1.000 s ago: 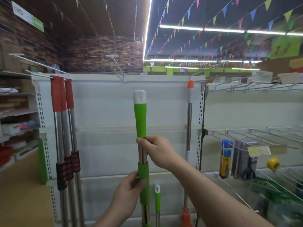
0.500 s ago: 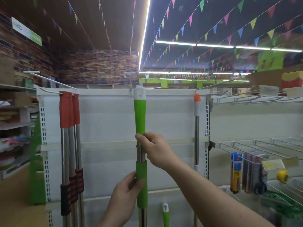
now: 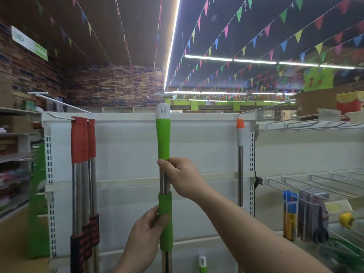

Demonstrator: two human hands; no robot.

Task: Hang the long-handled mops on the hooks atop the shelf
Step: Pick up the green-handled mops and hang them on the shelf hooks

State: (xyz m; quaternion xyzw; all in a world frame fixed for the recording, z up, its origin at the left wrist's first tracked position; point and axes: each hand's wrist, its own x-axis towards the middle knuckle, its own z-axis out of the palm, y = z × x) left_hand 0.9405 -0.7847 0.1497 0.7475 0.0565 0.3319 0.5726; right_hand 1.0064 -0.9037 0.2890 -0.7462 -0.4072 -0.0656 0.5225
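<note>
I hold a green-handled mop (image 3: 163, 138) upright in front of the white shelf panel (image 3: 128, 150). Its white cap with the hanging hole sits level with the shelf's top edge, just below the middle hook (image 3: 161, 94). My right hand (image 3: 181, 177) grips the steel shaft just under the upper green grip. My left hand (image 3: 145, 235) wraps the lower green sleeve. Three red-handled mops (image 3: 83, 140) hang from the left hook (image 3: 59, 102). An orange-tipped mop (image 3: 240, 133) hangs at the right hook (image 3: 264, 107).
Another green mop handle (image 3: 202, 263) stands low against the panel. Wire racks (image 3: 315, 182) with packaged goods and a yellow tape (image 3: 346, 220) are at the right. Shelves with stock (image 3: 13, 154) line the left. Bunting hangs from the ceiling.
Both hands have raised the green mop, so its white cap rose from mid-panel to the shelf's top edge under the middle hook. My view has tilted upward.
</note>
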